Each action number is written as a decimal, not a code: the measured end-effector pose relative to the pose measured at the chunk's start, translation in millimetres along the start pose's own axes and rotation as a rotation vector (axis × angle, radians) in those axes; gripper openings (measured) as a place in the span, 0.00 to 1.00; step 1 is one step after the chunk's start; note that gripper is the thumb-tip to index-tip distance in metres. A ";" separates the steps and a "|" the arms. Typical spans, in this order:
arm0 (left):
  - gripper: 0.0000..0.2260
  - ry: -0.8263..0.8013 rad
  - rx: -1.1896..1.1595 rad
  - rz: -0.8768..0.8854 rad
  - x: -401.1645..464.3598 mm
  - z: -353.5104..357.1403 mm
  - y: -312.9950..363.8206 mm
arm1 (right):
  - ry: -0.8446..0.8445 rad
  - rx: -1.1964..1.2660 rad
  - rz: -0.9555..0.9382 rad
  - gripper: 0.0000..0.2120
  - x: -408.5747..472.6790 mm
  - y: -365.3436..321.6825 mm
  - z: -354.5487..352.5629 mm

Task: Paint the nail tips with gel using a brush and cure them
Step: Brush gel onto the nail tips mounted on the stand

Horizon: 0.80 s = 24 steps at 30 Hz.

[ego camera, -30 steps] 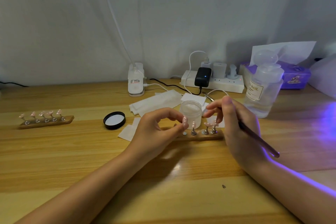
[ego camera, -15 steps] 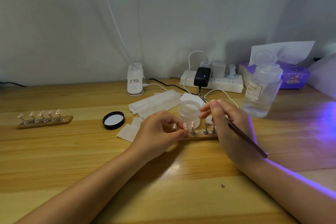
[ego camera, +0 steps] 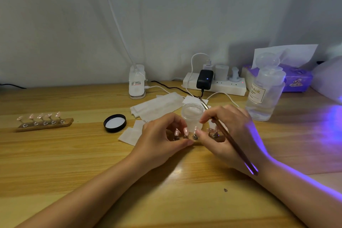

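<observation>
Right hand lowered; brush between its fingers.

Dim; violet glow from right; edges warped.

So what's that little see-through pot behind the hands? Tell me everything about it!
The little pot is a small round jar that looks like frosted, see-through plastic. It stands upright on the wooden table, just behind the nail stand the hands are working at. Its top is open, and something pale white fills it. A black lid lies off to its left. White wipes lie beside and behind it. The right hand with the brush is close in front; whether they touch the pot is unclear.
</observation>
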<state>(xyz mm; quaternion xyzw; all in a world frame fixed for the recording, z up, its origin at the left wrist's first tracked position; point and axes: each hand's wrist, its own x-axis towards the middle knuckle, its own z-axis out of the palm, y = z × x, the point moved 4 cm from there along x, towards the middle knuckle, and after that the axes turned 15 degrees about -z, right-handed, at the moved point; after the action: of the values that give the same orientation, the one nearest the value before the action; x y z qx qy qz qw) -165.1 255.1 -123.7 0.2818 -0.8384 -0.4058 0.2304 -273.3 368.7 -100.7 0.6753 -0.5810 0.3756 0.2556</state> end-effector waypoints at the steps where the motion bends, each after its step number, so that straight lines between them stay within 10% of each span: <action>1: 0.12 0.009 0.010 0.021 -0.9 -0.3 0.6 | -0.010 -0.024 -0.029 0.12 -0.6 -0.5 0.1; 24: 0.15 0.001 0.064 0.033 -2.5 0.2 0.8 | 0.043 0.089 -0.077 0.10 -3.3 -3.9 3.0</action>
<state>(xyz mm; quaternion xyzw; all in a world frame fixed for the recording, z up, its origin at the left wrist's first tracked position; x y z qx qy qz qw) -163.6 257.3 -123.6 0.2751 -0.8555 -0.3745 0.2283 -269.0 369.1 -104.8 0.6997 -0.5318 0.4053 0.2518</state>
